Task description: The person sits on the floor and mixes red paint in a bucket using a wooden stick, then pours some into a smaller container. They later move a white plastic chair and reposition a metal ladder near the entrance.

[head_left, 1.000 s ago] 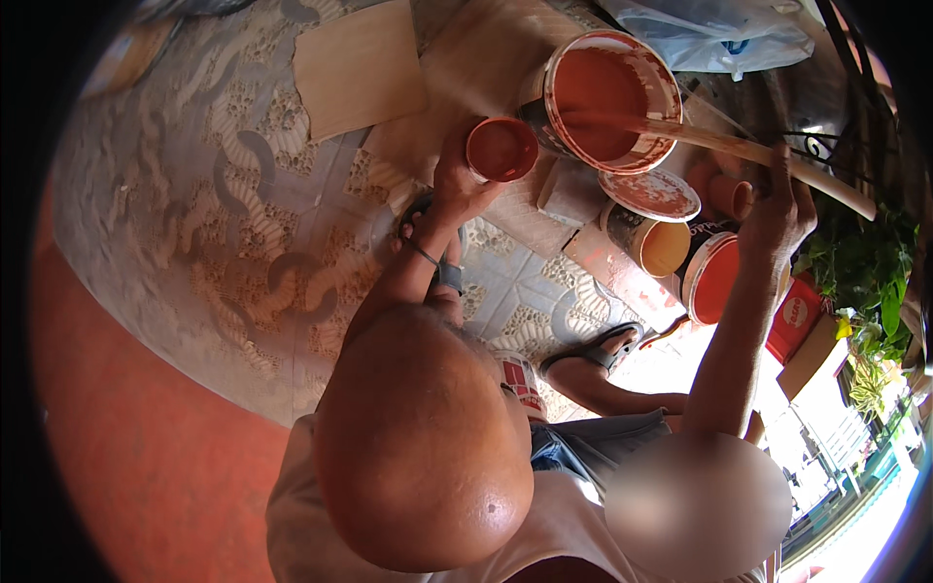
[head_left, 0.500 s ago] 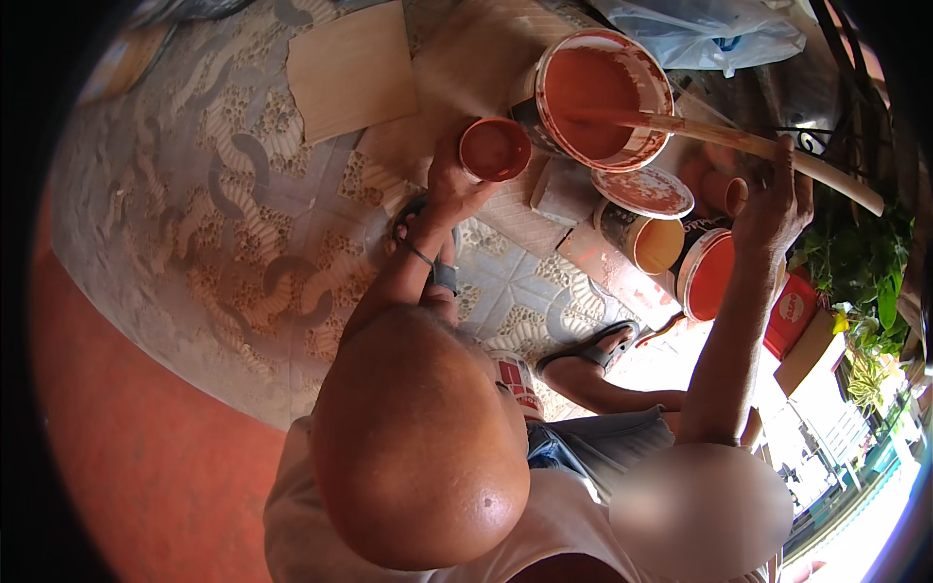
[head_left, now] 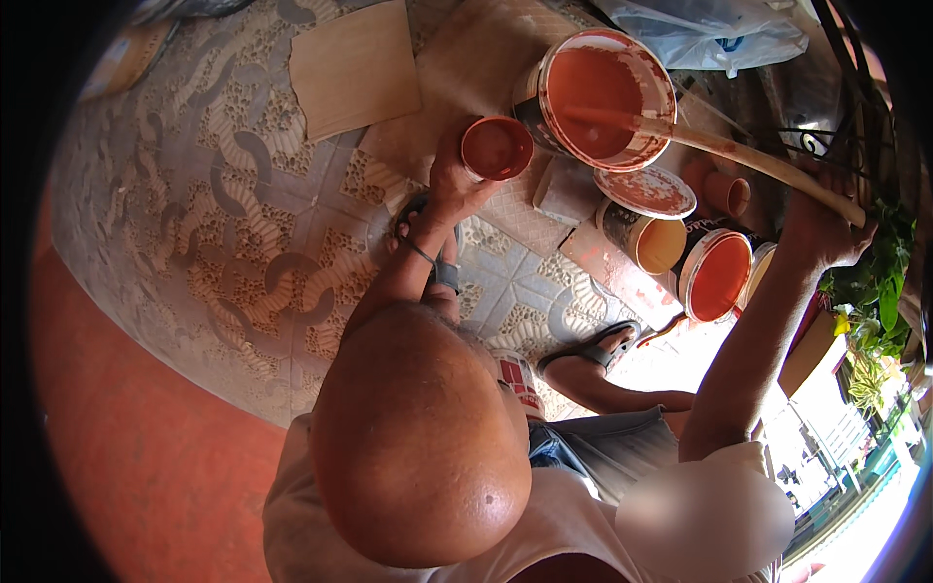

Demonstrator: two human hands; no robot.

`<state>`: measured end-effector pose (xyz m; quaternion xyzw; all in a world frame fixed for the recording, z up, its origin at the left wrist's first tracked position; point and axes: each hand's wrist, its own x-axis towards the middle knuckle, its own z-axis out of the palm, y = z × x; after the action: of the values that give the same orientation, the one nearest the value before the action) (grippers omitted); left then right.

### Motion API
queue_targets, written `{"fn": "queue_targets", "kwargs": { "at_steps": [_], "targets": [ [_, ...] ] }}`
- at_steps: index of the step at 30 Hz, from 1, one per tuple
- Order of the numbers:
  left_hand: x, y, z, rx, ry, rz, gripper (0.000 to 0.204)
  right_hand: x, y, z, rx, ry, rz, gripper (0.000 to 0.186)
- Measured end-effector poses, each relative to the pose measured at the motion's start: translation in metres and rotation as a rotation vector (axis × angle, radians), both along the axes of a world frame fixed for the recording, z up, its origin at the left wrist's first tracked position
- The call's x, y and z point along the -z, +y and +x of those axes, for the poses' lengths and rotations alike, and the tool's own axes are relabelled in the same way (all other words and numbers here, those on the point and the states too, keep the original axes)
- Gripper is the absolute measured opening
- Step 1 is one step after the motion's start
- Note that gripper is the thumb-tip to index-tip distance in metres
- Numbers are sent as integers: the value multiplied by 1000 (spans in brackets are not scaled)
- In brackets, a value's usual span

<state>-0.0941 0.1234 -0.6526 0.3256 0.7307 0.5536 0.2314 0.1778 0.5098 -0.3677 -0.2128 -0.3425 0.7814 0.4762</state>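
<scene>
My left hand (head_left: 455,185) is closed round a small round can (head_left: 497,149) with reddish-brown paint in it, held beside a large bucket. The open bucket (head_left: 671,97) contains red-brown paint (head_left: 593,92), and its inner wall is smeared. A long wooden stick (head_left: 739,151) slants out of that paint over the rim toward the right. Near the stick's upper end my right hand (head_left: 826,233) grips it, partly behind the wood and in shadow. Below the bucket lies a round paint-crusted lid (head_left: 646,192).
Several more paint containers stand to the right: one with yellowish insides (head_left: 661,245), one with red paint (head_left: 717,277), and a small reddish pot (head_left: 726,194). Cardboard (head_left: 355,68) lies on the patterned tiles. A clear plastic bag (head_left: 719,34) and plants (head_left: 884,272) border the work area.
My right hand has moved right and slightly down, toward the end of the stick. The stick's free end has dropped a little and shifted left. My left hand and the can have barely moved.
</scene>
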Motion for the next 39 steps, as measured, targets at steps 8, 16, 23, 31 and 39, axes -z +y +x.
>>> {"fn": "queue_targets", "kwargs": {
  "at_steps": [8, 16, 23, 31, 39],
  "targets": [
    [1, -1, 1, -15, -5, 1, 89, 11, -30, -29, 535, -212, 35, 60],
    [10, 0, 1, -6, -25, 29, 90, 10, -42, -39, 575, -171, -127, 48],
    [7, 0, 2, -20, -27, 53, 89, 7, -34, -32, 448, -151, -128, 26],
    [-4, 1, 1, -15, 31, 75, 84, -19, -10, 12, 453, -37, -126, 23],
    [-10, 7, 3, -49, 44, 93, 78, -41, 39, 123, 553, -46, -194, 22]
  ]
}}
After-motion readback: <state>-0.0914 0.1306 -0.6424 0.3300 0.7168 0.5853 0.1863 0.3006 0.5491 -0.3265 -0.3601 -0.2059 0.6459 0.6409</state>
